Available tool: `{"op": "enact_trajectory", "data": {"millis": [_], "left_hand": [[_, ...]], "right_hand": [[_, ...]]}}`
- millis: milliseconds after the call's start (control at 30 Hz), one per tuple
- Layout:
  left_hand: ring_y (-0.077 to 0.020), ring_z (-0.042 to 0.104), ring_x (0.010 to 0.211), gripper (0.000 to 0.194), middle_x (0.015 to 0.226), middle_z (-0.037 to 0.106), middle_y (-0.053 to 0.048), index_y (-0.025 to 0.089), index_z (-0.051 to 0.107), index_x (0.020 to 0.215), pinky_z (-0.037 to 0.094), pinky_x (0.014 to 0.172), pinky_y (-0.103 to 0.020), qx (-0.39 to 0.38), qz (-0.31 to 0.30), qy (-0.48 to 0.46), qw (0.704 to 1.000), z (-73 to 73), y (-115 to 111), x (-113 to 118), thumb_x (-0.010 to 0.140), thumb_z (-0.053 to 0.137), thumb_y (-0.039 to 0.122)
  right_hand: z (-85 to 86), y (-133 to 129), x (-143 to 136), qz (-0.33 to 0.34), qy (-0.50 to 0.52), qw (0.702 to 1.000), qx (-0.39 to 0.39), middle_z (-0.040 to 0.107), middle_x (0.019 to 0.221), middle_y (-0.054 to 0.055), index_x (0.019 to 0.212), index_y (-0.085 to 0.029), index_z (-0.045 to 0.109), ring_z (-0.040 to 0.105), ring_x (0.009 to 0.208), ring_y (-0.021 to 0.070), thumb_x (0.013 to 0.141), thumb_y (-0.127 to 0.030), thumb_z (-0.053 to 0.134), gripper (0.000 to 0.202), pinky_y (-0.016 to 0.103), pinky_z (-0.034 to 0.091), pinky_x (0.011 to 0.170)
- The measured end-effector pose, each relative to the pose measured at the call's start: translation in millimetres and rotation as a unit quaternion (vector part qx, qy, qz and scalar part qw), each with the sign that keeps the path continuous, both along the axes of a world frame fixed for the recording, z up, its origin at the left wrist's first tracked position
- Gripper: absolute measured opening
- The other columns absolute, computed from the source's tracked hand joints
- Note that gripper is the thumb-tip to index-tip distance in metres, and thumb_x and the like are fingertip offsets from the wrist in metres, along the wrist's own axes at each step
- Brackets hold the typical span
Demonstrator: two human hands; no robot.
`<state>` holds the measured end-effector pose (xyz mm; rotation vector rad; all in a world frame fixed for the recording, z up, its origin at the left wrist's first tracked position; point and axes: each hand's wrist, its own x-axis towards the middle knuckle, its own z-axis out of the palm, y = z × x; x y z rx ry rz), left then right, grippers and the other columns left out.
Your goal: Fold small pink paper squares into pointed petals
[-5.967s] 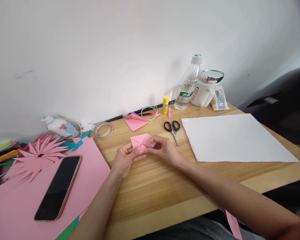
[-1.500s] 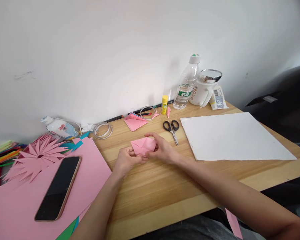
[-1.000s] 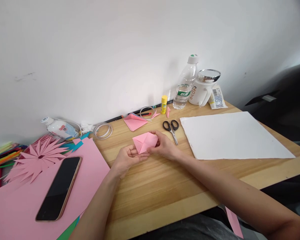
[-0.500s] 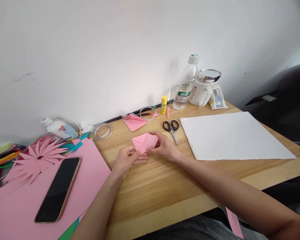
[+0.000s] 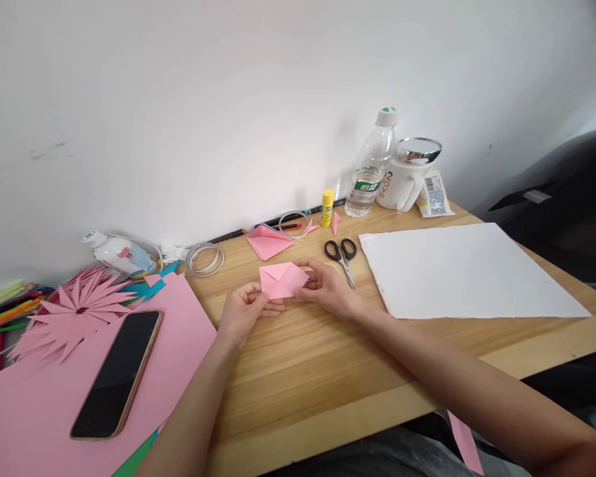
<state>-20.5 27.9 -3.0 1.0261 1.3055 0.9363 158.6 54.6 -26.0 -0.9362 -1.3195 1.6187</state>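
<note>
A small folded pink paper piece (image 5: pixel 281 279) is held just above the wooden desk (image 5: pixel 302 371) near its middle. My left hand (image 5: pixel 243 311) pinches its lower left corner, and my right hand (image 5: pixel 328 288) grips its right side with the fingers curled around the edge. Creases cross the paper's face. Another folded pink piece (image 5: pixel 268 242) lies on the desk just beyond my hands.
Black scissors (image 5: pixel 342 255) lie right of my hands, beside a large white sheet (image 5: pixel 467 271). A phone (image 5: pixel 116 374) rests on pink paper (image 5: pixel 30 411) at left, near a pink paper flower (image 5: pixel 74 311). Tape rolls (image 5: pixel 204 258), a glue stick (image 5: pixel 328 207), a bottle (image 5: pixel 372 165) and a mug (image 5: pixel 407 175) line the wall.
The pink piece has been turned and shifted slightly left between my hands, and my left hand has moved from cradling it underneath to pinching its lower left corner.
</note>
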Motion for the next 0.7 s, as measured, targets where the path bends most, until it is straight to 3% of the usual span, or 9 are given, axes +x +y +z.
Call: {"op": "enact_trajectory", "data": {"millis": [100,200,400,533,700], "left_hand": [[-0.0175,0.066,0.057,0.017,0.064,0.069,-0.008,0.012,0.062,0.074,0.054,0.057,-0.027,-0.007,-0.021,0.034,0.999,-1.1,1,-3,0.066,0.065,0.026],[-0.0158,0.064,0.054,0.021,0.063,0.068,-0.006,0.012,0.064,0.074,0.053,0.055,-0.026,-0.008,-0.028,0.040,0.999,-2.3,1,-3,0.064,0.067,0.030],[-0.0127,0.062,0.059,0.035,0.069,0.069,-0.002,0.015,0.058,0.085,0.051,0.059,-0.025,0.048,0.101,-0.041,0.993,-4.5,1,2,0.060,0.073,0.032],[-0.0111,0.060,0.056,0.033,0.064,0.066,0.002,0.017,0.051,0.081,0.048,0.056,-0.023,0.084,0.146,-0.059,0.984,-5.4,1,4,0.060,0.074,0.028],[-0.0114,0.060,0.064,0.030,0.073,0.067,-0.001,0.018,0.059,0.093,0.047,0.059,-0.021,0.106,0.100,-0.062,0.988,-5.9,0,4,0.067,0.069,0.030]], "right_hand": [[0.1,-1,-1,-0.046,-0.064,0.994,0.078,0.064,0.084,0.003,0.103,-0.017,0.049,0.061,0.073,0.0137,0.068,-0.028,0.065,0.040,0.030,0.050,0.070],[-1.3,-1,-1,-0.065,-0.072,0.992,0.081,0.060,0.070,0.000,0.093,-0.017,0.050,0.057,0.063,0.0115,0.072,-0.034,0.060,0.028,0.025,0.048,0.059],[-7.3,-7,-7,-0.024,-0.025,0.998,0.056,0.054,0.070,-0.003,0.078,-0.019,0.048,0.050,0.054,0.0076,0.070,-0.028,0.060,0.018,0.019,0.039,0.049],[-9.2,-9,-11,0.003,-0.056,0.996,0.075,0.059,0.073,0.001,0.073,-0.016,0.057,0.053,0.061,0.0104,0.074,-0.026,0.053,0.011,0.023,0.044,0.058],[-9.6,-8,-11,0.015,-0.039,0.997,0.067,0.065,0.087,0.003,0.087,-0.016,0.064,0.060,0.078,0.0149,0.075,-0.023,0.048,0.021,0.031,0.048,0.076]]}}
